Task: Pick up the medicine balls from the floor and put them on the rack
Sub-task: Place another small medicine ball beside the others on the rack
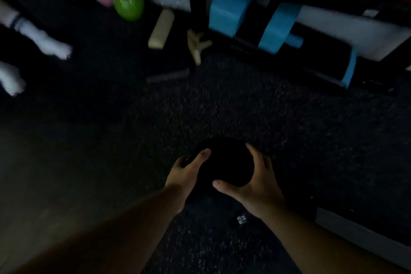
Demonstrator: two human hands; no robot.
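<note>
Gripping a black medicine ball (224, 162), left hand (185, 173) and right hand (255, 187); "KG" label (241, 218) below.

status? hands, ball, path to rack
Left hand and right hand clamped on black ball. Ball low over floor. Rack ahead; wood pieces near its base.

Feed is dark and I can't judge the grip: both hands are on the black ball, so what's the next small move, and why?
Probably lift the black medicine ball and carry it forward toward the rack. The left hand and right hand already cup opposite sides, and the floor between ball and rack looks bare. Whether the ball has left the floor is unclear.
</note>
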